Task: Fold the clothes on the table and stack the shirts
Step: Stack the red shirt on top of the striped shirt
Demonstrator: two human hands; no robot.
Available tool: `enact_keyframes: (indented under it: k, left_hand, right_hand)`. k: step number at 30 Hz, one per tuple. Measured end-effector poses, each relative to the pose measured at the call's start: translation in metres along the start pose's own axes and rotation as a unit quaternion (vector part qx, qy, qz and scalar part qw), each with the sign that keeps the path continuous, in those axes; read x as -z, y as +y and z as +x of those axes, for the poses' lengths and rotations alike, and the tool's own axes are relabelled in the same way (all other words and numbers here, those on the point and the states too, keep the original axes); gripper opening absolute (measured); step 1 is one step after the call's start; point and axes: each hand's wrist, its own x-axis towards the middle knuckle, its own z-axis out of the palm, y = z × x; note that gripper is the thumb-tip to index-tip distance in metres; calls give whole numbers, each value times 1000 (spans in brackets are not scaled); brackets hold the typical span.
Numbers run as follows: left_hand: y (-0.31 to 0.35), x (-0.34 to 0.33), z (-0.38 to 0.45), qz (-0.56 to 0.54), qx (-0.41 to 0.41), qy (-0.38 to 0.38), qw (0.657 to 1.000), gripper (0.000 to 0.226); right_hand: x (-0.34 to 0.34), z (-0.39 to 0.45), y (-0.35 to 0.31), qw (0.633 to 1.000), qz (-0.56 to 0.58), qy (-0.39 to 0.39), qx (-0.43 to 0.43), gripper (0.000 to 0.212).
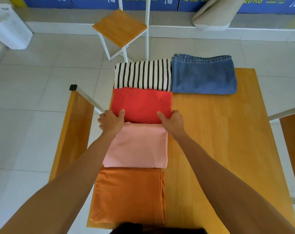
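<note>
Between our two hands lies the folded red shirt [141,103], flat on the wooden table [219,132]. Our left hand [111,121] pinches its near left corner and our right hand [173,121] pinches its near right corner (thumbs on top, fingers tucked under). Just beyond the hands sits the striped shirt [142,75], with folded jeans [204,75] beside it. Beneath our wrists lies the pink shirt [136,146], then the orange shirt [128,195] nearest us.

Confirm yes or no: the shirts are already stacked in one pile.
No: the striped shirt, red shirt, pink shirt and orange shirt lie in a row.
</note>
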Motion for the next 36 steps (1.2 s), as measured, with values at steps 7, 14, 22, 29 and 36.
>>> enact_keyframes:
  k: [7, 14, 22, 29, 36]
  left_hand:
    - [11, -2, 20, 65, -34, 42, 996, 76]
    - [11, 3, 46, 5, 40, -92, 995, 85]
    - [35, 1, 41, -127, 10, -124, 984, 71]
    - [65, 33, 62, -277, 1, -115, 954, 53]
    - [118, 61, 109, -361, -84, -54, 927, 48]
  right_hand:
    - [8, 27, -13, 989, 91, -110, -42, 50]
    - [3, 32, -15, 974, 198, -107, -32, 59]
    - [12, 43, -28, 932, 323, -137, -92, 54]
    - [34, 48, -51, 921, 362, -139, -46, 51]
    - [60, 104, -130, 943, 306, -114, 58, 32]
